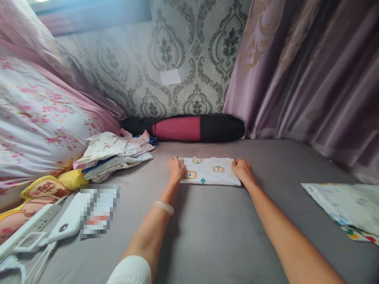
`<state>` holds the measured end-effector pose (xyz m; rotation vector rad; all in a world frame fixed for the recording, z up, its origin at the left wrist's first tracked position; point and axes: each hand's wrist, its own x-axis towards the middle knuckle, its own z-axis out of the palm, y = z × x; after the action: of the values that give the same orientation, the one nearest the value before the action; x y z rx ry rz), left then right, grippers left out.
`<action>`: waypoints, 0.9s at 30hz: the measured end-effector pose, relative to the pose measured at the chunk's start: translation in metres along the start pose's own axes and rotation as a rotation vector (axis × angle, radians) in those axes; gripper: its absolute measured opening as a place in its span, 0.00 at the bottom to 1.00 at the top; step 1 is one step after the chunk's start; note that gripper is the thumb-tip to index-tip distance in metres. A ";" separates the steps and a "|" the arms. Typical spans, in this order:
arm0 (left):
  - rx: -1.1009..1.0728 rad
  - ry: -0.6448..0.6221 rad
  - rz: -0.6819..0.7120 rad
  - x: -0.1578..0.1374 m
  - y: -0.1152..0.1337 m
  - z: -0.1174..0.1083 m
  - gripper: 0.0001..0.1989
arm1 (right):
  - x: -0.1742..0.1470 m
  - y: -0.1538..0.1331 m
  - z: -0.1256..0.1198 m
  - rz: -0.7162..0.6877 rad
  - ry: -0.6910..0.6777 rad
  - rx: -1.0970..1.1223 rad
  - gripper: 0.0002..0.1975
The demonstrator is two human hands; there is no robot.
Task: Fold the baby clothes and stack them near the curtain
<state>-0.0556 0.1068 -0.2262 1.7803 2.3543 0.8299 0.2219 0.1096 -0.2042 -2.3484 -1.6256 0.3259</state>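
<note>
A white cloth (207,171) printed with orange lion-like faces and green arrows lies folded into a flat rectangle on the grey bedsheet (207,228). My left hand (177,169) grips its left edge, fingers curled in a pinch. At the opposite short side, my right hand (243,171) pinches the far right corner between thumb and fingers. Both arms reach forward over the sheet, and a pale bangle circles my left wrist.
To the left sits a pile of clothes (118,152), with a power strip (38,225), a white power bank (71,217) and cables nearer me. A black and red roll-shaped bag (183,128) lies along the wall. Folded cloths (349,205) rest at the right.
</note>
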 end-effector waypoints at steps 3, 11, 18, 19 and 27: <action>0.011 0.020 0.097 -0.014 0.019 -0.003 0.14 | -0.013 -0.013 -0.001 -0.064 0.165 -0.043 0.20; 0.058 -0.141 0.374 -0.042 0.058 0.015 0.20 | -0.045 -0.062 0.031 -0.614 0.071 -0.054 0.24; 0.150 -0.228 0.441 -0.040 0.054 0.018 0.24 | -0.051 -0.066 0.040 -0.690 -0.022 -0.096 0.26; 0.155 -0.234 0.445 -0.040 0.053 0.019 0.24 | -0.051 -0.066 0.041 -0.693 -0.025 -0.102 0.26; 0.130 -0.251 0.422 -0.037 0.045 0.036 0.25 | -0.049 -0.063 0.056 -0.691 0.003 -0.130 0.27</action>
<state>0.0088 0.0944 -0.2460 2.3247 1.9464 0.4545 0.1310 0.0896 -0.2335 -1.7001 -2.3690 0.0684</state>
